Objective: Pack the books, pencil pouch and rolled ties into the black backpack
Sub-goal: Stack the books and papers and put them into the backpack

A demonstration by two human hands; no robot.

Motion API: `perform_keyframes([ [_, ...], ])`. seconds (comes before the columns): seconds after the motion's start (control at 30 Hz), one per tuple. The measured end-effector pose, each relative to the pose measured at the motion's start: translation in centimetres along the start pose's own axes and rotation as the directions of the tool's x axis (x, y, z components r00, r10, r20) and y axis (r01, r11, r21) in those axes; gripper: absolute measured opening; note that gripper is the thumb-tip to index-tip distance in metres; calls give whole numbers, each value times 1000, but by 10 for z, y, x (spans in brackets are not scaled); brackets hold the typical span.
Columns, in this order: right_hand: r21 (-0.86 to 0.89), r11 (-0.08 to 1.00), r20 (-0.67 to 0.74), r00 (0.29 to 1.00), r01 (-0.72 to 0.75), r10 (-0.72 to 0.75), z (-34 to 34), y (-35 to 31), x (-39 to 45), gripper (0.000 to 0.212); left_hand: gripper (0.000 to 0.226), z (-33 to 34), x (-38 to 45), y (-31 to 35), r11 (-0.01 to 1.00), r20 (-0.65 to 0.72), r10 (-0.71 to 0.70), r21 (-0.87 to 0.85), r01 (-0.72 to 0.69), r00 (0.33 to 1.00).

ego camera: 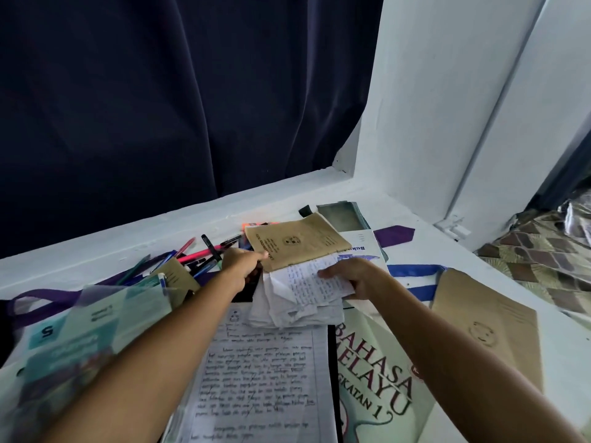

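Observation:
A brown exercise book lies half open in the middle of the white table, its crumpled written pages spilling out below the cover. My left hand pinches the cover's left edge. My right hand grips the loose pages from the right. A handwritten sheet lies nearer to me, a "Bahasa Melayu" textbook to its right, a teal book at the left. A second brown book lies at the right. A purple tie and a blue tie lie unrolled. No backpack is plainly seen.
Several loose pens are scattered at the back left of the table. A grey-green booklet lies at the back. A dark curtain hangs behind, a white wall stands to the right, and patterned bedding sits beyond the table's right edge.

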State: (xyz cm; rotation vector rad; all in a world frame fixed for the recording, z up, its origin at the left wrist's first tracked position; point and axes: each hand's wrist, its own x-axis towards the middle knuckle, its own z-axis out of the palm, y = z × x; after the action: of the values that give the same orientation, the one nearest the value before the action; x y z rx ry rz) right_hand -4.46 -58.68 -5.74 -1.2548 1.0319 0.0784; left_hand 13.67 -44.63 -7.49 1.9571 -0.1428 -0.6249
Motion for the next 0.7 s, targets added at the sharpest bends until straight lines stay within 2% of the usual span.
perform_keyframes([
  [0.13, 15, 1000, 116, 993, -20, 19, -19, -2, -3, 21, 13, -15, 6, 10, 1000, -36, -9, -21, 8, 999],
  [0.2, -7, 1000, 143, 990, -14, 15, -36, 5, -4, 34, 13, -24, 9, 12, 1000, -49, -6, -31, 4, 999],
  [0.33, -2, 999, 128, 991, 47, -46, -77, 26, -10, 79, 12, -36, 13, 10, 1000, -97, 12, 16, -10, 995],
  [0.37, 38, 997, 124, 990, 67, -71, -84, 29, -19, 73, 14, -37, 12, 7, 998, -115, 29, 67, -22, 993],
  [0.43, 127, 987, 137, 984, 100, -118, -99, 35, -36, 41, 14, -36, 9, 3, 955, -160, 136, 282, -87, 978],
  [0.5, 186, 974, 174, 971, 132, -165, -117, 42, -46, 34, 15, -31, -2, 3, 851, -194, 325, 486, -197, 926],
  [0.53, 211, 966, 188, 963, 150, -191, -126, 45, -51, 36, 18, -24, -9, 6, 816, -186, 420, 505, -281, 888],
  [0.6, 271, 944, 186, 952, 189, -244, -139, 49, -59, 45, 20, 0, -32, 15, 779, -42, 529, 420, -465, 848],
  [0.63, 300, 930, 182, 944, 212, -274, -142, 50, -64, 51, 23, 15, -46, 19, 790, 72, 522, 336, -513, 850],
  [0.67, 323, 913, 169, 934, 249, -314, -145, 52, -68, 54, 30, 30, -62, 22, 834, 195, 466, 228, -502, 863],
  [0.7, 325, 897, 139, 923, 299, -358, -146, 52, -73, 57, 41, 44, -80, 25, 906, 322, 368, 87, -414, 872],
])
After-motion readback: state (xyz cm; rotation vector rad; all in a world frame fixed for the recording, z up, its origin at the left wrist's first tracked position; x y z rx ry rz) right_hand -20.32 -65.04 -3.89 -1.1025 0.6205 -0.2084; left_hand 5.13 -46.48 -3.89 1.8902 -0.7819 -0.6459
